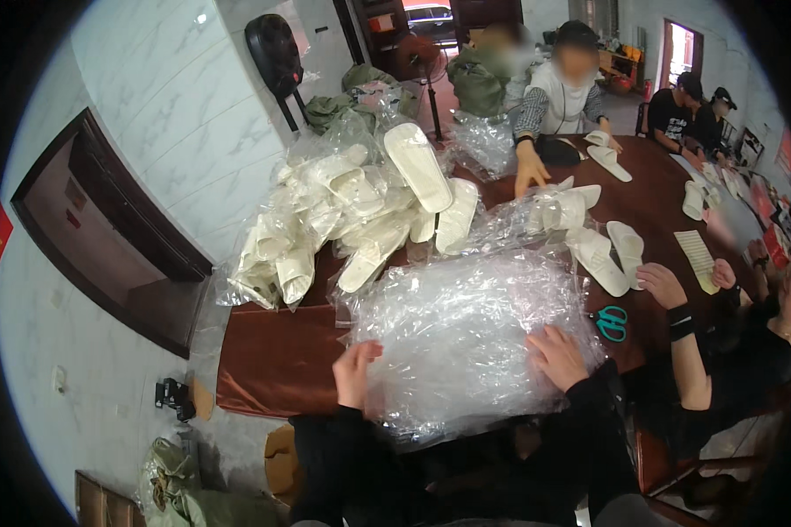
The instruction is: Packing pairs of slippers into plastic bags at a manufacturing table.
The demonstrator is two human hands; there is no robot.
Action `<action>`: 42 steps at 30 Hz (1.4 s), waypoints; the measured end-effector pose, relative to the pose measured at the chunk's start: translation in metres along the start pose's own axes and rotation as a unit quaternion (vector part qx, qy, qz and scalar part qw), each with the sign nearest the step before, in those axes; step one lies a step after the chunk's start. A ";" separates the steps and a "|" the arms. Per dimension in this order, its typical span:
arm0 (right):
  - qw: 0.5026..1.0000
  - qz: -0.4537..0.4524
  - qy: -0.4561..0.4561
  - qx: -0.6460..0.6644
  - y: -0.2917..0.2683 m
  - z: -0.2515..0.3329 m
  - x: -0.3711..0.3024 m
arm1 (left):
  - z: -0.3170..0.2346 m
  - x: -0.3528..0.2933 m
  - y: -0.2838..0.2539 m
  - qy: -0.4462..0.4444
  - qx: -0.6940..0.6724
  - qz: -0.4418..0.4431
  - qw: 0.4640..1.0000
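A wide stack of clear plastic bags [466, 342] lies before me, hanging a little over the table's near edge. My right hand [557, 357] rests on the right part of the stack, fingers spread and holding nothing. At the left edge of the bags is my left hand [355, 373], its fingers loosely bent and apart from the thumb, with nothing seen in its grasp. Beyond the stack, a heap of bagged cream slippers [334, 211] covers the far left of the table. One loose cream slipper [417, 167] leans on top of that heap.
Teal-handled scissors [610, 323] lie right of the bags. A pair of cream slippers [599, 262] sits just beyond them. Across the brown table [272, 360], a person's hand [530, 167] reaches toward bagged slippers. Another person's hand [662, 285] is close on my right.
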State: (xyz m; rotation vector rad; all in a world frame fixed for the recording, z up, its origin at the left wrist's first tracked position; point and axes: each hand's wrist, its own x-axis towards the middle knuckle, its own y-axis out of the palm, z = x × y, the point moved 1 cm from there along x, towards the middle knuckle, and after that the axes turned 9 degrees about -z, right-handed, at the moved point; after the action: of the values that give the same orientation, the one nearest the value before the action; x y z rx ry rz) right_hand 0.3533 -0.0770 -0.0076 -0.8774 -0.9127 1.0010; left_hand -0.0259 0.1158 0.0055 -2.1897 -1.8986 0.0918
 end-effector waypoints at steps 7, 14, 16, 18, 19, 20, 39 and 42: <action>1.000 -0.029 0.003 -0.006 -0.001 0.008 0.006 | -0.054 0.136 -0.004 -0.016 -0.110 -0.016 0.994; 0.999 -0.040 0.001 -0.025 0.000 0.006 0.010 | -0.045 0.221 0.072 -0.159 -0.196 0.046 0.967; 0.999 -0.044 0.005 -0.022 0.000 0.004 0.007 | -0.039 0.224 0.086 -0.196 -0.237 0.040 0.951; 0.999 -0.048 0.005 -0.018 -0.001 0.004 0.005 | -0.036 0.226 0.082 -0.186 -0.276 -0.006 0.943; 0.999 -0.041 0.005 -0.006 -0.003 0.005 0.007 | -0.034 0.224 0.077 -0.181 -0.252 -0.007 0.951; 0.999 -0.034 0.005 0.007 -0.004 0.007 0.008 | -0.035 0.224 0.072 -0.180 -0.249 -0.008 0.952; 1.000 -0.018 0.010 -0.017 0.004 0.001 0.003 | -0.126 0.178 -0.010 0.054 -0.322 -0.076 0.942; 0.998 -0.051 -0.006 -0.028 0.014 -0.004 0.000 | -0.095 0.168 -0.035 0.102 -0.275 -0.098 0.951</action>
State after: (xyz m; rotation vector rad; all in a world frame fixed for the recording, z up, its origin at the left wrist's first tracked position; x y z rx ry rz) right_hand 0.3527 -0.0737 -0.0219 -0.8644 -0.9895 0.8977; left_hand -0.0147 0.2717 0.1239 -2.1856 -2.1914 -0.7549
